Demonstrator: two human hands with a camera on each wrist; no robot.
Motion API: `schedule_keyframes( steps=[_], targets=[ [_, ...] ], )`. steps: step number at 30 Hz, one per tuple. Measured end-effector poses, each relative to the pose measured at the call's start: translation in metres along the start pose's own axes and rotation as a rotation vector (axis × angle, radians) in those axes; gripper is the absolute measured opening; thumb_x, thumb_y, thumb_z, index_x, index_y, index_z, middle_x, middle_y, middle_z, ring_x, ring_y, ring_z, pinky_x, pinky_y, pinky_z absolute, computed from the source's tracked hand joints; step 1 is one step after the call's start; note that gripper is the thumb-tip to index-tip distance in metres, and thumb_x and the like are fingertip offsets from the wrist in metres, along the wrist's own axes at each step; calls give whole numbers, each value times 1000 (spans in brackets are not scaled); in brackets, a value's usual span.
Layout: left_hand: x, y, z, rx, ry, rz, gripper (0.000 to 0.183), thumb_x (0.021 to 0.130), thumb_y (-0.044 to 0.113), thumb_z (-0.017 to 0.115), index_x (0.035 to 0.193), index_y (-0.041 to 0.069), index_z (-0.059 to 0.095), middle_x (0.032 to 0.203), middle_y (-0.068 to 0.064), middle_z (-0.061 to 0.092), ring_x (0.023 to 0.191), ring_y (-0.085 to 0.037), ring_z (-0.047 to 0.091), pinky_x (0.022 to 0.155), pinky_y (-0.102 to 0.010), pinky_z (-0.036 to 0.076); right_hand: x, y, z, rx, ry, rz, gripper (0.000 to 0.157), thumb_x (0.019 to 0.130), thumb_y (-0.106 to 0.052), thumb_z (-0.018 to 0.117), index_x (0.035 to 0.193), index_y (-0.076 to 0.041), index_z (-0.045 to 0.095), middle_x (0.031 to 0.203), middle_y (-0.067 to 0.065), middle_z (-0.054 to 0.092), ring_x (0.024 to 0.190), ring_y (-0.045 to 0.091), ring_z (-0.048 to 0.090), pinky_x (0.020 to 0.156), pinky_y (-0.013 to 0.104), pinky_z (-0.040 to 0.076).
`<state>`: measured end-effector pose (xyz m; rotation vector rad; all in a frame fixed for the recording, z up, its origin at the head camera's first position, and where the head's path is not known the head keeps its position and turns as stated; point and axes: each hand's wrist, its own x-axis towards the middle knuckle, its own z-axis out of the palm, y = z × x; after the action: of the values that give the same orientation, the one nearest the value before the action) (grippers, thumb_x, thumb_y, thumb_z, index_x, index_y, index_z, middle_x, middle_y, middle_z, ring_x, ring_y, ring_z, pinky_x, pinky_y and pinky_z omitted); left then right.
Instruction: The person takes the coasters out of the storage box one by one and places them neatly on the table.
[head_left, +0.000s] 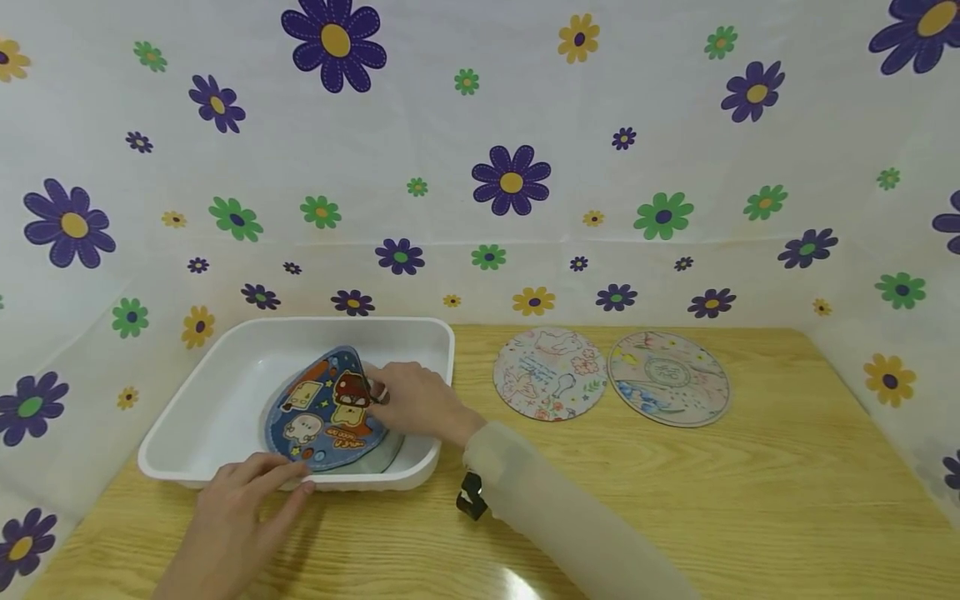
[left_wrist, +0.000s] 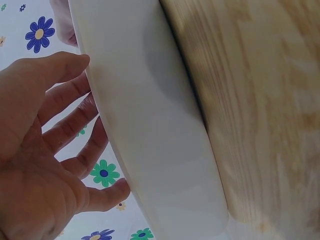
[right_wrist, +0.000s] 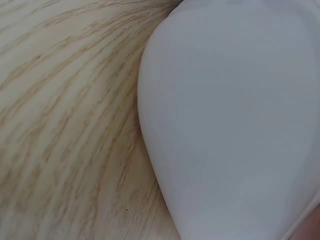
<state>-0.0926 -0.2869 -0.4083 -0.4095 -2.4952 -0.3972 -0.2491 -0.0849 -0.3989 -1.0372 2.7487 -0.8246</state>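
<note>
A white plastic basin (head_left: 206,417) holds a round blue mat (head_left: 303,400) printed with cartoon figures. The mat's right side is lifted and bent, and a pale round edge shows below it. My right hand (head_left: 416,398) reaches over the basin's right side and pinches the lifted edge, its fingertips partly hidden. Along the front rim my left hand (head_left: 240,504) rests with loosely extended fingers, close to the mat's near edge. In the left wrist view that hand (left_wrist: 45,145) touches the rim with spread fingertips. The right wrist view shows mainly the basin's outer wall (right_wrist: 225,110).
Two round patterned mats lie flat right of the basin: a white one with line drawings (head_left: 550,373) and a pastel floral one (head_left: 667,379). Beneath everything is a wood-grain table (head_left: 750,500). A flower-printed white cloth (head_left: 450,125) stands behind and at both sides.
</note>
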Motion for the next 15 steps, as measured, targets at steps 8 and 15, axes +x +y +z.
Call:
schedule_keyframes(
  steps=[8, 15],
  targets=[
    [0, 1, -1, 4, -22, -31, 26, 71, 8, 88, 96, 13, 81, 91, 1, 72, 81, -23, 64, 68, -40, 49, 1, -3, 1, -56, -31, 61, 47, 95, -31, 73, 140, -20, 64, 115, -2, 71, 84, 5, 58, 64, 17, 47],
    [1, 2, -1, 5, -29, -39, 26, 72, 8, 88, 96, 13, 81, 91, 2, 72, 81, -23, 64, 68, -40, 48, 0, -3, 1, -15, -51, 61, 48, 97, -30, 70, 143, -24, 58, 123, -3, 73, 94, 7, 65, 70, 22, 51]
  ],
)
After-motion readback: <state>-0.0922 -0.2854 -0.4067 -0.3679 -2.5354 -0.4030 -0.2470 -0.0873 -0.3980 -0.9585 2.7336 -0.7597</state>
